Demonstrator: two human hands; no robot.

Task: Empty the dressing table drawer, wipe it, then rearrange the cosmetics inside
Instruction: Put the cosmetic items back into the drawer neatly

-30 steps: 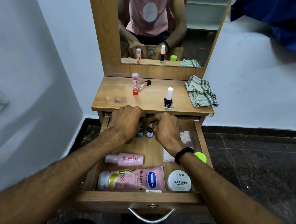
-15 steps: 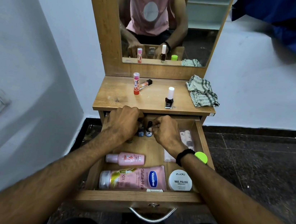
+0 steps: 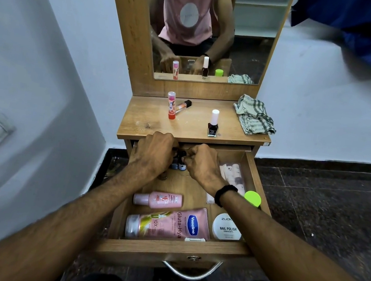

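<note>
The drawer (image 3: pixel 172 248) was pulled out. Both hands were put in at its back. The left hand (image 3: pixel 153 153) and the right hand (image 3: pixel 202 165) were curled close together over some small bottles (image 3: pixel 179 164). It could not be told if a bottle was held tight. A pink bottle (image 3: pixel 159 199), a big lotion tube (image 3: pixel 168 225), a white tub (image 3: pixel 227 227) and a green cap (image 3: pixel 253 198) were seen in the drawer. A dark nail polish (image 3: pixel 213 126), two pink sticks (image 3: pixel 175 108) and a cloth (image 3: pixel 253 118) were left on the table top (image 3: pixel 193 127).
</note>
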